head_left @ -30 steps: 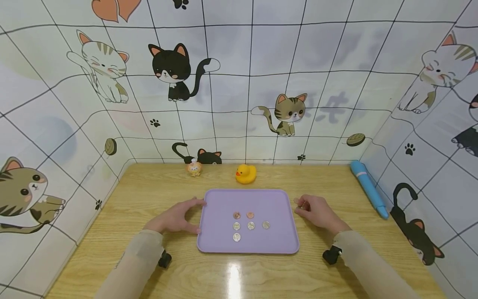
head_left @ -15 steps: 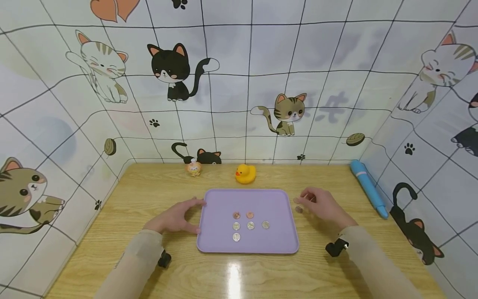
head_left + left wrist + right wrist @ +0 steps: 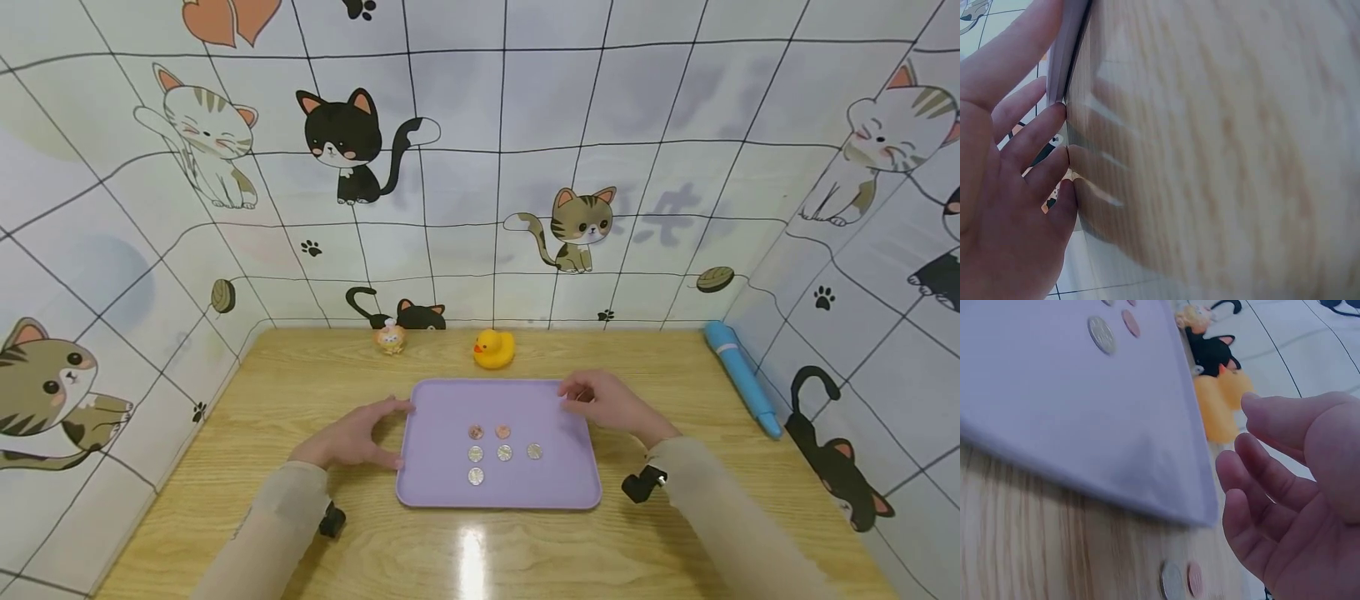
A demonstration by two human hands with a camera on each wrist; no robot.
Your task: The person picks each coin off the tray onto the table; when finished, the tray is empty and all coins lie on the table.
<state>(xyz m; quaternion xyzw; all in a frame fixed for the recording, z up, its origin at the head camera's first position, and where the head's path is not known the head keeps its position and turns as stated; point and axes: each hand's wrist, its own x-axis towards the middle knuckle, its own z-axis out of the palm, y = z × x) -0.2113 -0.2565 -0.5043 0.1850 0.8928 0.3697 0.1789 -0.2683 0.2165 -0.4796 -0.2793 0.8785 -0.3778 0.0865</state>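
Observation:
A lilac tray [image 3: 442, 400] lies on the wooden table. Inside it, two copper coins [image 3: 502, 432] form the back row, three silver coins [image 3: 504, 452] the middle row, and one silver coin [image 3: 476, 476] sits in front. My left hand [image 3: 352, 433] touches the tray's left edge, thumb and fingers spread apart. Over the back right corner of the tray hovers my right hand [image 3: 615, 407], its fingers loosely bent; nothing shows between thumb and fingers. Below it in the right wrist view, a silver coin [image 3: 1172, 580] and a copper coin [image 3: 1195, 579] lie on the table outside the tray.
Behind the tray stand a yellow rubber duck [image 3: 493, 349] and a small orange figurine [image 3: 390, 337]. A thick blue pen-shaped object [image 3: 741, 379] lies along the right wall. Cat-patterned walls [image 3: 465, 192] enclose the table at the back and sides.
My right hand first drew back to the right from the loose coins beside the tray, then moved left over the tray's corner. My left hand and the coins in the tray stayed put.

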